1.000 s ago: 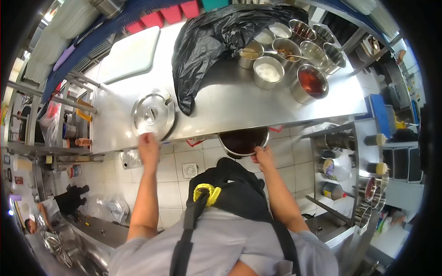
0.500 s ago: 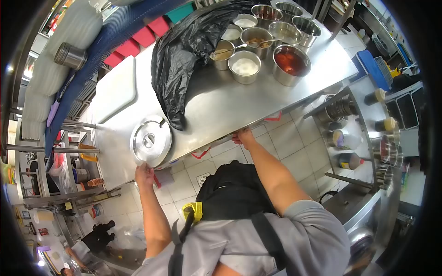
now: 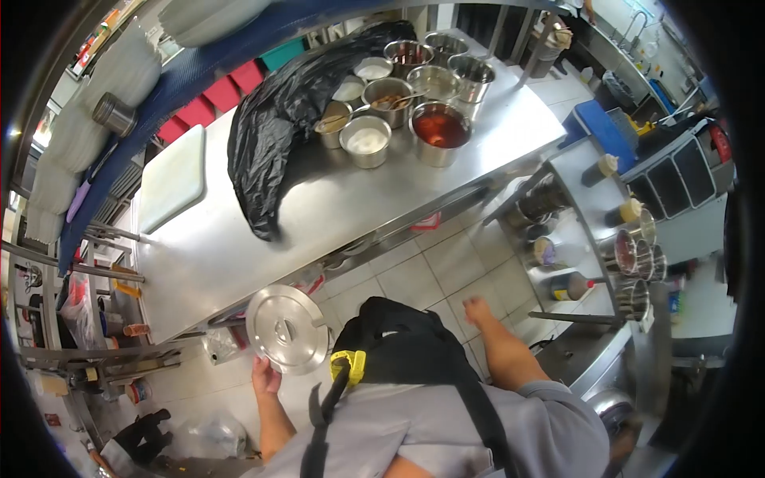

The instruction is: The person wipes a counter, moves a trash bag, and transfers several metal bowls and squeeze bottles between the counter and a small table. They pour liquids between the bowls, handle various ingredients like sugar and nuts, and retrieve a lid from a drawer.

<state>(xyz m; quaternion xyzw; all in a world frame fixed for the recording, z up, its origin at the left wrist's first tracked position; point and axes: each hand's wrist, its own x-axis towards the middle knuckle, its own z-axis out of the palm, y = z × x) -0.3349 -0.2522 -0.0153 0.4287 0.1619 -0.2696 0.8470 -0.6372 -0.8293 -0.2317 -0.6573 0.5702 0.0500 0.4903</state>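
My left hand [image 3: 265, 376] grips the rim of a round steel pot lid [image 3: 285, 334]. The lid is off the table, tilted toward me, with its loop handle facing up and a notch in its edge. Out to the right, my right hand [image 3: 476, 311] hangs above the tiled floor, slightly blurred, its fingers loosely apart and nothing visible in it. On the steel table [image 3: 335, 199] ahead lie a black plastic bag [image 3: 267, 151] and several steel pots, among them one with red liquid [image 3: 440, 131] and one with white contents [image 3: 366, 142].
A white cutting board [image 3: 173, 179] lies at the table's left end. Stacked white plates [image 3: 127, 72] stand on the shelf above. On the right, a steel rack [image 3: 578, 207] carries bottles and small pots. A blue bin [image 3: 598, 131] stands behind it.
My left hand has lifted the lid off the table and drawn it toward me. My right hand has left the table's front edge and swung back to the right. My view has shifted.
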